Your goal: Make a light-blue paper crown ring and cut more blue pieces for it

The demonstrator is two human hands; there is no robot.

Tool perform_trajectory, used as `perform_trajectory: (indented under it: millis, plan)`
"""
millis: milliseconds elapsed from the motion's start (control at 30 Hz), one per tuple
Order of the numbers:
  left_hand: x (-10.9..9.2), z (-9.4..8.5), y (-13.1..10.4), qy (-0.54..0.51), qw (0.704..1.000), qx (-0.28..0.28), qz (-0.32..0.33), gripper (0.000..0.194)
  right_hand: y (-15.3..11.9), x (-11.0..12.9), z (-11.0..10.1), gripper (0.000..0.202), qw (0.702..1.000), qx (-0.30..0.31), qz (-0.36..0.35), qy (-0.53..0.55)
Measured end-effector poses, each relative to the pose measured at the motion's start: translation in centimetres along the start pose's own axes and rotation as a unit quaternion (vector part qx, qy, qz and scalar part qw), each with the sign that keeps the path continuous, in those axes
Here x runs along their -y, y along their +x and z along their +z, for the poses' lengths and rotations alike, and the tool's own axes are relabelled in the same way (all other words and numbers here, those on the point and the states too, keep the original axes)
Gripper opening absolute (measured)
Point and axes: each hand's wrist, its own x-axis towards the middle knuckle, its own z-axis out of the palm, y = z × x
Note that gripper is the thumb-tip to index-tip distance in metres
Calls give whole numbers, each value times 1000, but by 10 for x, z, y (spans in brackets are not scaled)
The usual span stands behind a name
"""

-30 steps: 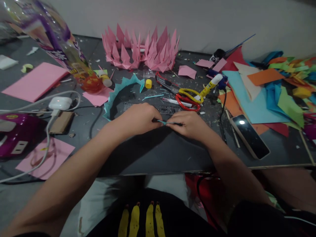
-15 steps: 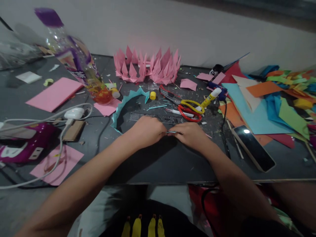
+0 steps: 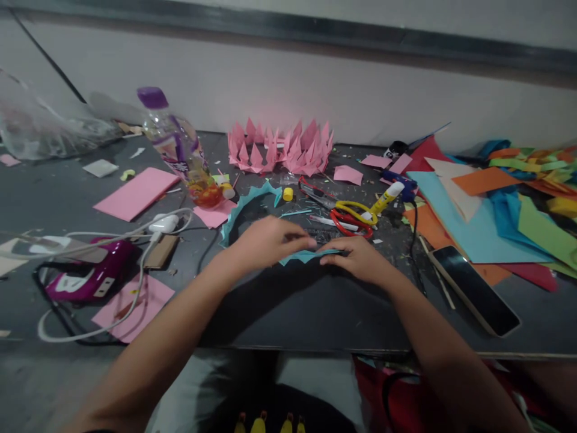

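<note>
A teal zigzag-edged paper strip [image 3: 306, 256] runs between my hands, its right end folded flat. My right hand [image 3: 360, 258] is closed on that end, pinching it between thumb and fingers. Just left of it, my left hand [image 3: 265, 243] is open above the strip, fingers stretched toward the right hand. A curved teal zigzag piece [image 3: 246, 201] lies on the table beyond my left hand. Whether it joins the held strip is hidden behind that hand. Past my hands lie scissors [image 3: 354, 210] with red and yellow handles, a yellow glue stick [image 3: 386, 198] and its yellow cap [image 3: 287, 193].
Spiky pink paper crowns [image 3: 279, 150] stand by the wall. A purple-capped bottle [image 3: 175, 147] stands at left, near pink paper [image 3: 135, 195], a white cable [image 3: 164, 224] and a magenta device [image 3: 101, 270]. At right lie a phone [image 3: 475, 288] and coloured paper [image 3: 484, 222].
My hands have moved apart; the left has let go and opened, showing more of the teal strip. The right still pinches its end. The view has tilted up, and the phone's light is off.
</note>
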Motion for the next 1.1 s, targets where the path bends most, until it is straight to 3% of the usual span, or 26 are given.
perform_trajectory:
  millis: [133,200,367,467,533,667,800,933,1033,1100]
  plan:
    - [22,-21,-2,-20,971,-205,-126,38,0,-1,-6,20,989,-25,51,136]
    - [34,-26,-3,19,952,-249,-178,34,0,-2,-7,24,973,-44,70,215]
    - [53,-24,-3,141,947,-174,-230,36,0,-10,-5,36,880,-87,117,452]
    - [56,-23,-2,135,941,-159,-265,40,1,-12,-6,42,827,-110,133,534]
    - [58,-23,-1,110,938,-164,-284,42,1,-11,-7,45,812,-96,141,558]
    - [67,-23,1,70,945,-166,-273,55,1,-8,-10,43,816,-24,173,551]
    - [75,-18,3,43,974,-122,-186,65,1,-9,-10,46,854,16,209,476]
    - [73,-15,6,19,990,-34,-133,45,1,-10,-11,44,889,-2,225,398]
    - [65,-14,7,36,992,14,-120,33,1,-10,-13,48,887,-49,247,386]
    - [59,-14,6,49,994,16,-92,42,0,-9,-14,48,878,-72,254,399]
